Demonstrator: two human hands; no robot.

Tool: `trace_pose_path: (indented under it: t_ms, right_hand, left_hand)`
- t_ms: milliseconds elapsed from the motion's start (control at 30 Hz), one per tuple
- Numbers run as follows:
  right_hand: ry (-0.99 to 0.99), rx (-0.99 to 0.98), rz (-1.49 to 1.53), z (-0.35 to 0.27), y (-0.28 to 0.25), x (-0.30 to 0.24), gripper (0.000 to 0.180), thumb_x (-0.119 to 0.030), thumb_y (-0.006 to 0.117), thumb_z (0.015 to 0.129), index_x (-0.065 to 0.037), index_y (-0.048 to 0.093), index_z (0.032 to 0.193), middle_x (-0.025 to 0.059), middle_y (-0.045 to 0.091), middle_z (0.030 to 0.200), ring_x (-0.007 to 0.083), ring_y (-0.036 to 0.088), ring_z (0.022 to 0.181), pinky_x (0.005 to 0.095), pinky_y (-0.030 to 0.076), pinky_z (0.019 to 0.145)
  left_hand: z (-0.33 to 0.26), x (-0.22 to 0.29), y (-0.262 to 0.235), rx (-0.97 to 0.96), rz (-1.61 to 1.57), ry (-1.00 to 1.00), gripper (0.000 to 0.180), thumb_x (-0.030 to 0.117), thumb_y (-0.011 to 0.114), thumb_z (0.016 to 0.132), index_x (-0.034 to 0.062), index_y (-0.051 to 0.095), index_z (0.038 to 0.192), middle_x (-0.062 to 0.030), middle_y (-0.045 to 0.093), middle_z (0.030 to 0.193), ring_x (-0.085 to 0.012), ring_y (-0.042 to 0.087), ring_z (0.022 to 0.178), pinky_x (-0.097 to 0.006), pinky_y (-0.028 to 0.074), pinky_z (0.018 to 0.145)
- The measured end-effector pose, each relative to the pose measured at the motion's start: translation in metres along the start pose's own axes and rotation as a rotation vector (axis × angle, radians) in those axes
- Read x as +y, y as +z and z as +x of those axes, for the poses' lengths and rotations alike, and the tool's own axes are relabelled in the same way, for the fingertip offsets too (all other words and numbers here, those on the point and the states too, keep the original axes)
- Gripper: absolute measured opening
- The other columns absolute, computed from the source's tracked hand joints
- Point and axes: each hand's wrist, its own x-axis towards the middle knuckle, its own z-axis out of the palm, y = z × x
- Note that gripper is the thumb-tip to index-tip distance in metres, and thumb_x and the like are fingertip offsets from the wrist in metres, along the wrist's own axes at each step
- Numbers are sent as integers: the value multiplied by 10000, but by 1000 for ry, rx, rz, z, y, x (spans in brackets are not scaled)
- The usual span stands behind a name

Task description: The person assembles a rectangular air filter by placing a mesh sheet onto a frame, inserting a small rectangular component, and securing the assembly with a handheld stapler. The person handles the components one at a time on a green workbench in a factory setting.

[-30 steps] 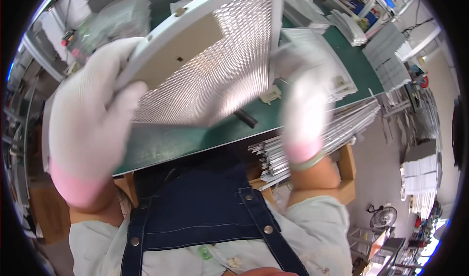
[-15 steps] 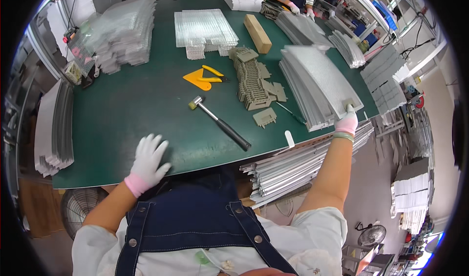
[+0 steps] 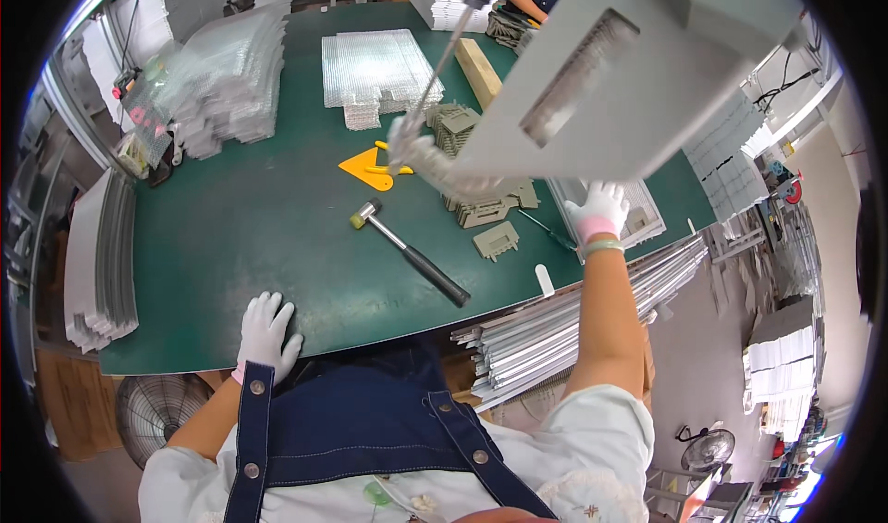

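Right hand [image 3: 599,210] grips the grey louvred panel [image 3: 629,70], raised above the counter [image 3: 240,236]; left hand [image 3: 266,331] lies open, fingers spread, on the counter edge. Best supported with both hands to prevent twisting.

I see open green mat [image 3: 250,236] between my left hand [image 3: 266,333] and the hammer [image 3: 409,251]. Further right, grey clips [image 3: 495,239] and the raised metal panel [image 3: 629,70] crowd the way.
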Motion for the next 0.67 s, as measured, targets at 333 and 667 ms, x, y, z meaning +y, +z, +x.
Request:
trace_pose_path:
  t_ms: [333, 667]
  right_hand:
    - [88, -4, -21, 25, -52, 23, 465, -101, 532, 911, -163, 499, 1370, 117, 617, 1159, 316, 647, 1012, 430, 560, 807]
    - [29, -451, -20, 19, -19, 22, 625, -479, 553, 937, -205, 420, 1483, 163, 622, 1297, 367, 633, 1146, 500, 518, 933]
  left_hand:
    - [-1, -1, 0, 29, -18, 15, 567, 192, 717, 749, -9, 545, 1251, -254, 483, 1344, -476, 415, 1285, -570, 343, 1076]
    - [-4, -7, 5, 51, -4, 23, 610, 200, 733, 722, 7, 536, 1266, -248, 497, 1336, -464, 440, 1267, -575, 345, 1077]
